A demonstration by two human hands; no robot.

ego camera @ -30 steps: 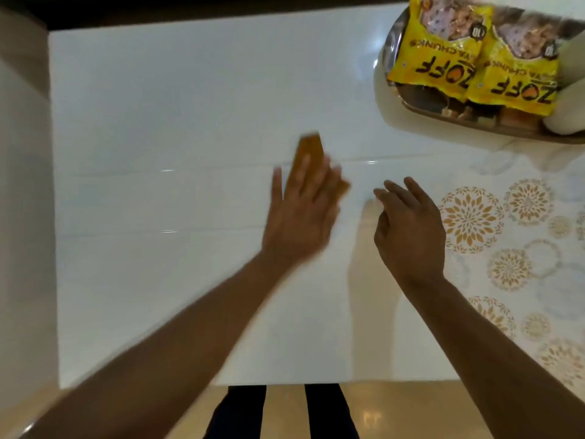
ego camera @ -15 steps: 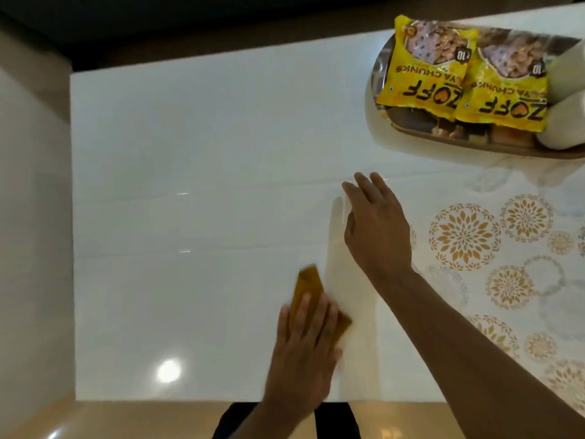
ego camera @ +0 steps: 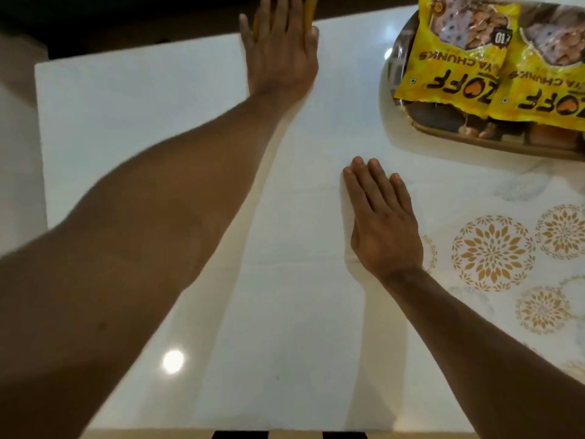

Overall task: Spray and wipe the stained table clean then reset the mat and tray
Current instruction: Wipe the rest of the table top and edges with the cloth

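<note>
Fingers (ego camera: 278, 14) flat on cloth (ego camera: 308, 11) (outstretched)

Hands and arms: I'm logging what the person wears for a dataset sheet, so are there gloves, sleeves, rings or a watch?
None show. The left hand and right hand are bare, without gloves or visible rings. Both forearms are bare up to the frame edge, with no sleeve, watch or band in view.

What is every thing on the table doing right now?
left hand: flat, pressing the cloth at the table's far edge.
cloth: orange, mostly hidden under the hand.
right hand: flat on the mat's folded edge.
mat: folded back, flower print showing.
tray: holding yellow packets.
table: bare, shiny.
</note>
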